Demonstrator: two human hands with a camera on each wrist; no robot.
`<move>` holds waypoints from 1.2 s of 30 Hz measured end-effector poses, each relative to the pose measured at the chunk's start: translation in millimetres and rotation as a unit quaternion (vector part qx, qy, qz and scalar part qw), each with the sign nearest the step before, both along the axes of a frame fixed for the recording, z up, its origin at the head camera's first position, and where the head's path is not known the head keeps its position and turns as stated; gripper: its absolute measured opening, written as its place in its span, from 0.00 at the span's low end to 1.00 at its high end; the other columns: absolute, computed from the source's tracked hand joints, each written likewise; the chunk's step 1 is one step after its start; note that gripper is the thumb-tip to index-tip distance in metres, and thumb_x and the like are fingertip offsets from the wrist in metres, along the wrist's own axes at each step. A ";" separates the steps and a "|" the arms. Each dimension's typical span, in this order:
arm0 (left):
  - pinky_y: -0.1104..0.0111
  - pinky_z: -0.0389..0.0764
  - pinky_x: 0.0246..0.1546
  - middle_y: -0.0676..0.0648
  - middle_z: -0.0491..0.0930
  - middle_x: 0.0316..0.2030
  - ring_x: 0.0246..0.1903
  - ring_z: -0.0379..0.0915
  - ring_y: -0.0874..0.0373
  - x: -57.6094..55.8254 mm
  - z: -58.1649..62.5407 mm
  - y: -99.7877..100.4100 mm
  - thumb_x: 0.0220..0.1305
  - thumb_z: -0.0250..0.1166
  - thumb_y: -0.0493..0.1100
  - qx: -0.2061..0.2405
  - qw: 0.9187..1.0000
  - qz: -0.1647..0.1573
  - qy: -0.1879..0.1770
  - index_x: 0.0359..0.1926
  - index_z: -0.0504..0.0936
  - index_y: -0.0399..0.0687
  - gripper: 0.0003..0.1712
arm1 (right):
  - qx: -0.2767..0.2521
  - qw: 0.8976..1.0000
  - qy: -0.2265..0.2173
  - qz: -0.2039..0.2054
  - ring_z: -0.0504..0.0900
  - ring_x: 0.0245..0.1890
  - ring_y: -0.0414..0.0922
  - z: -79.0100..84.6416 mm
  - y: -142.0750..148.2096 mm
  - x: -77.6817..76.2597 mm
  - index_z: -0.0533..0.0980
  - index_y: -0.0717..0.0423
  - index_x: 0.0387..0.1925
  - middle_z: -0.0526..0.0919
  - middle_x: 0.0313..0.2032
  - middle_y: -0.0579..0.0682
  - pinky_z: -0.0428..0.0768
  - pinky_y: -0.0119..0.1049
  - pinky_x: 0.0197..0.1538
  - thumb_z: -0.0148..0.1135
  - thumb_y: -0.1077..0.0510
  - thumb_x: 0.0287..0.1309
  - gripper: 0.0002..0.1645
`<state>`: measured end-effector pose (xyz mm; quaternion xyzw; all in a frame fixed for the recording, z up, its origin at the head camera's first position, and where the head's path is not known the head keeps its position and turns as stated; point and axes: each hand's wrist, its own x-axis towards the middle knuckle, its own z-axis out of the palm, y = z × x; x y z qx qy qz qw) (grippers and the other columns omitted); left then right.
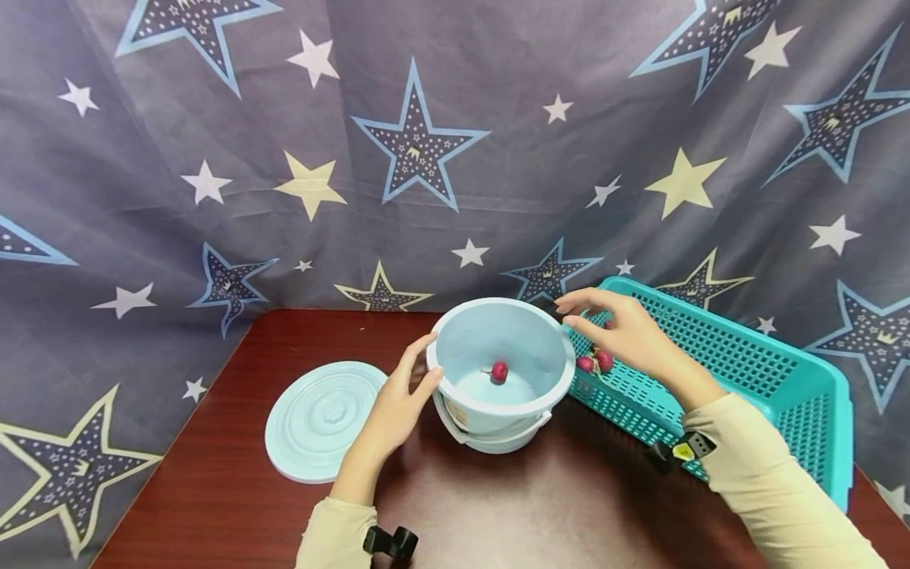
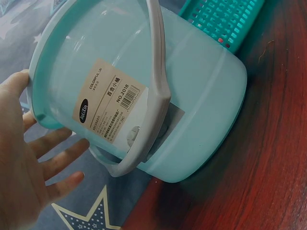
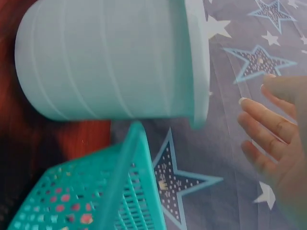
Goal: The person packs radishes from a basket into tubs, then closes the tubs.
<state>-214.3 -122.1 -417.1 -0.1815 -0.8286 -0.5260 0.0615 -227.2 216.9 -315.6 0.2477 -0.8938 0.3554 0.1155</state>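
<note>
A pale blue bucket (image 1: 490,423) stands upright, its handle folded down in front; one red radish (image 1: 500,372) lies inside on the bottom. My left hand (image 1: 396,407) is at the bucket's left rim, a fingertip touching it. Its fingers are spread and fairly straight beside the wall in the left wrist view. My right hand (image 1: 626,332) hovers between the bucket and the near-left end of a teal basket (image 1: 764,356), holding nothing. In the right wrist view its loose fingers are apart from the bucket. Red radishes (image 1: 604,360) lie in the basket below that hand.
A round pale blue lid (image 1: 306,442) lies flat on the dark red table (image 1: 235,506), left of the bucket. The basket stands close to the bucket's right side. A star-patterned grey cloth (image 1: 498,197) hangs behind the table.
</note>
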 end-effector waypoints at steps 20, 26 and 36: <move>0.52 0.71 0.59 0.45 0.75 0.61 0.57 0.73 0.53 0.5 0.8 2.1 0.73 0.55 0.59 0.000 1.000 0.001 -0.003 0.72 0.61 0.73 0.29 | 0.048 0.998 -0.007 -0.042 0.78 0.43 0.45 -2.8 47.6 -13.7 0.80 0.50 0.54 0.83 0.51 0.49 0.78 0.41 0.41 0.58 0.51 0.71 0.15; 0.53 0.71 0.60 0.45 0.75 0.60 0.57 0.73 0.53 0.2 0.6 2.2 0.73 0.55 0.58 0.002 1.000 -0.002 -0.001 0.72 0.61 0.71 0.29 | 0.044 0.997 -0.033 -0.057 0.77 0.44 0.47 -7.9 61.3 -18.5 0.79 0.51 0.56 0.82 0.52 0.53 0.76 0.47 0.45 0.56 0.49 0.72 0.18; 0.53 0.72 0.59 0.46 0.76 0.59 0.56 0.74 0.54 0.3 1.0 1.0 0.73 0.55 0.58 0.001 1.000 0.001 -0.001 0.72 0.61 0.72 0.29 | 0.063 0.993 -0.048 -0.086 0.81 0.40 0.50 -27.1 83.1 -38.2 0.80 0.55 0.53 0.84 0.46 0.54 0.78 0.44 0.41 0.61 0.51 0.69 0.17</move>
